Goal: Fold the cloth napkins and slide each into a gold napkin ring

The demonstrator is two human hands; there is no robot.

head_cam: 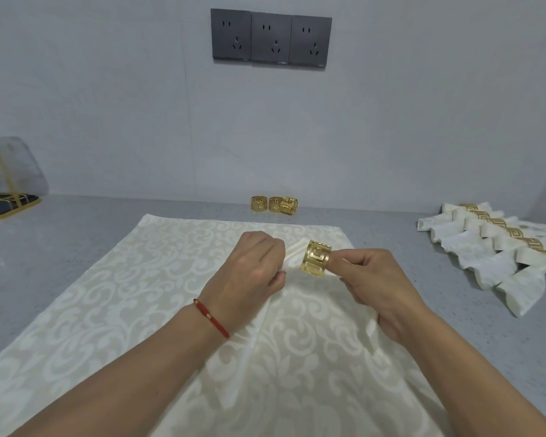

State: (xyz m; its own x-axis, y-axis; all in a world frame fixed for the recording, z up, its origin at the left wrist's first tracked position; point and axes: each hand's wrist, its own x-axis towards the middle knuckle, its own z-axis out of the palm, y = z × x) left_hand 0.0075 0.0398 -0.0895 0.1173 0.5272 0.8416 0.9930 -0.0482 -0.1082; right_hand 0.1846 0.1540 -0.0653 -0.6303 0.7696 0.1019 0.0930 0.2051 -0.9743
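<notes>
Gold ring (316, 260) on napkin (292, 258); no legible writing

Soft even light, wide-angle edge distortion

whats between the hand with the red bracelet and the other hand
In the head view, a gold napkin ring on a bunched napkin, held between the left hand and the right hand.

Napkin (292, 257) end inside left fingers (279, 279)
</notes>
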